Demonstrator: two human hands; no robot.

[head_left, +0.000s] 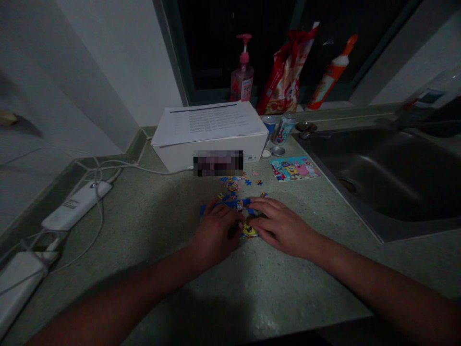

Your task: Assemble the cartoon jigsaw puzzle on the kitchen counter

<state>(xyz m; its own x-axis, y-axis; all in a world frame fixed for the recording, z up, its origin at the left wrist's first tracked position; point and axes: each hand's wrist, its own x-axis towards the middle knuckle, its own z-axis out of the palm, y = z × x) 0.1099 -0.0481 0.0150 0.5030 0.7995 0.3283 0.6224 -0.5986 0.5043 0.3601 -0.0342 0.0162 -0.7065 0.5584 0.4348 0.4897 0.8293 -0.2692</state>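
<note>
A partly joined jigsaw puzzle (240, 205), blue with cartoon colours, lies on the speckled counter (162, 226). My left hand (215, 233) rests on its left part with fingers curled onto the pieces. My right hand (281, 224) lies over its right part, fingers stretched toward the left hand and pressing down. A yellow piece (249, 231) shows between the two hands. Loose puzzle pieces (234, 183) are scattered just beyond. A small cartoon picture card (295, 168) lies farther right.
A white box (212, 149) topped with printed papers stands behind the puzzle. Two cans (284, 128), a pink pump bottle (242, 77), a red snack bag (284, 72) and an orange bottle (331, 74) line the back. A steel sink (389, 178) is right; power strips (75, 204) and cables left.
</note>
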